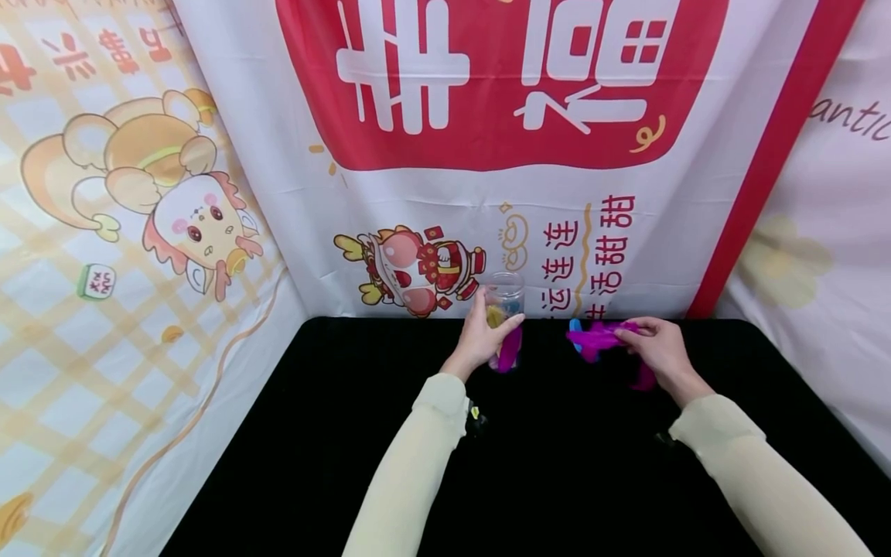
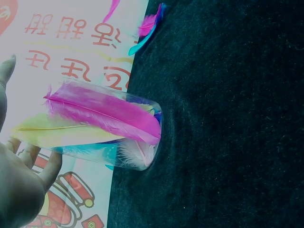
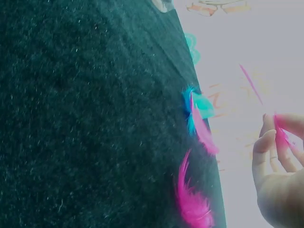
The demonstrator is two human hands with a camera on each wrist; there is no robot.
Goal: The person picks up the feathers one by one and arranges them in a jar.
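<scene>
My left hand (image 1: 476,336) holds a clear plastic cup (image 1: 506,290) by its side, near the table's far edge. Inside the cup, in the left wrist view, lie a magenta feather (image 2: 107,111), a yellow feather (image 2: 66,132), a white feather (image 2: 137,154) and some blue. To the right, my right hand (image 1: 661,350) pinches a magenta feather (image 3: 251,84) between thumb and fingertips. Loose on the table in the right wrist view are a blue feather (image 3: 203,105), a pink feather (image 3: 203,130) beside it, and a magenta feather (image 3: 194,209) closer in.
A black cloth covers the table (image 1: 543,480). Behind its far edge hangs a white and red printed banner (image 1: 431,186), close to the cup. Another printed cloth (image 1: 90,348) hangs on the left, and a pale one (image 1: 821,309) on the right.
</scene>
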